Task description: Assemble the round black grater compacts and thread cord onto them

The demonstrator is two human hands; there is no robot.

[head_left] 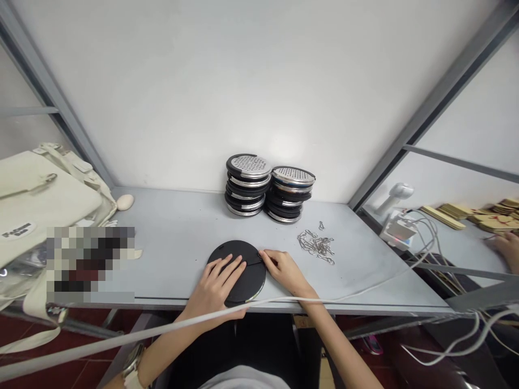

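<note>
We see the left hand (217,286) lying flat, fingers spread, on a black disc (243,266) at the near edge of the counter (170,237), hiding much of it. The right hand (284,270) pinches the disc's right rim; what its fingertips grip is too small to tell. Metal clips (317,246) lie nearby, tangled. A pixelated patch hides the counter's left end.
</note>
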